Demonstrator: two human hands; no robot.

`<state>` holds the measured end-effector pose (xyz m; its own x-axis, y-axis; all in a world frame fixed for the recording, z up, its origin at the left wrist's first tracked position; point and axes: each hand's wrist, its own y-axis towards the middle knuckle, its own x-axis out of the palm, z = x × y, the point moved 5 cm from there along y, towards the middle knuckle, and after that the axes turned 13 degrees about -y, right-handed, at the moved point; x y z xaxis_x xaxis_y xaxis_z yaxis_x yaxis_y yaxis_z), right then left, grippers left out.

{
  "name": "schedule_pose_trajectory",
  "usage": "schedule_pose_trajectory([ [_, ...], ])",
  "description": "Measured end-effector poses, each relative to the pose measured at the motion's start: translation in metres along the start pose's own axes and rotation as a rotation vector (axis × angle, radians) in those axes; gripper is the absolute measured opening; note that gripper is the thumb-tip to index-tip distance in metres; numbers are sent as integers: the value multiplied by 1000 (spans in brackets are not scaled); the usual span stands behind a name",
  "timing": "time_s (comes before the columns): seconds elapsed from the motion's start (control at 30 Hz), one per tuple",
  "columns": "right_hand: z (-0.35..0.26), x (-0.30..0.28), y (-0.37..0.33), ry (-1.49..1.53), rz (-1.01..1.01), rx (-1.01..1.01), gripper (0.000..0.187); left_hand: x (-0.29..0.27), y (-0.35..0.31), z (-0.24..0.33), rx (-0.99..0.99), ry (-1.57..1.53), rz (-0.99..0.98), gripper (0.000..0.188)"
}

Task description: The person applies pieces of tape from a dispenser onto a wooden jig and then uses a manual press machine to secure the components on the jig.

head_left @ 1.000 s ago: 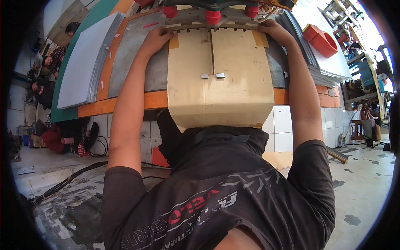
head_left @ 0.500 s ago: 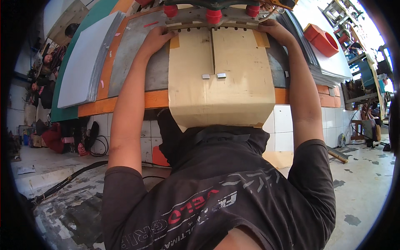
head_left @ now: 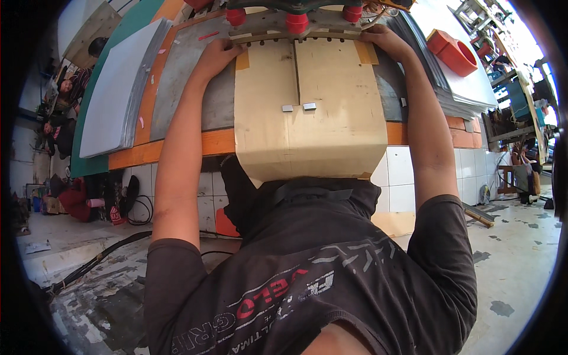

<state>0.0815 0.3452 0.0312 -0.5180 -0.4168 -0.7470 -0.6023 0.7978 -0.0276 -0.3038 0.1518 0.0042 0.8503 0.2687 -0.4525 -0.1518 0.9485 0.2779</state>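
Note:
A large beige sheet (head_left: 337, 127) spans the worktable's front edge and bends down toward my lap. It has a dark lengthwise slit, two small pale blocks (head_left: 309, 106) near the slit's lower end, and orange tape at its far corners. Across its far end lies a curved bar (head_left: 319, 34) with a row of dark holes, beneath a dark machine frame (head_left: 284, 7) with red round mounts. My left hand (head_left: 222, 54) is at the bar's left end, fingers bunched beside the sheet's corner. My right hand (head_left: 386, 40) is bunched at the right end. What the fingertips grip is hidden.
Stacks of pale sheets (head_left: 115, 89) lie left on a green surface and right, where a red-orange holder (head_left: 452, 53) sits on top. The table has an orange wooden edge (head_left: 216, 142). Black cables (head_left: 97, 260) cross the floor. Other people sit far left.
The whole view has shifted slightly, so the scene sits a little further left. Both hands keep their places at the bar's ends, and the sheet looks unchanged.

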Motion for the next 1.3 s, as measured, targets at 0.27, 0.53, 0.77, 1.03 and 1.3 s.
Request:
schedule_pose_trajectory([
  [0.27, 2, 1, 1, 34, -19, -3, 52, 0, 1, -3, -17, -7, -14, 50],
  [0.53, 8, 2, 6, 1, 15, -32, 51, -1, 0, -1, -37, 66, -1, 52],
  [0.77, 2, 4, 3, 35, -40, -27, 52, -3, 0, -2, -19, 79, 18, 52],
  [1.03, 3, 0, 0, -5, 3, -37, 51, 0, 1, 1, -36, 78, 22, 51],
  [1.3, -9, 1, -4, -3, -14, -14, 50, -5, 0, -2, -3, 75, 22, 51],
])
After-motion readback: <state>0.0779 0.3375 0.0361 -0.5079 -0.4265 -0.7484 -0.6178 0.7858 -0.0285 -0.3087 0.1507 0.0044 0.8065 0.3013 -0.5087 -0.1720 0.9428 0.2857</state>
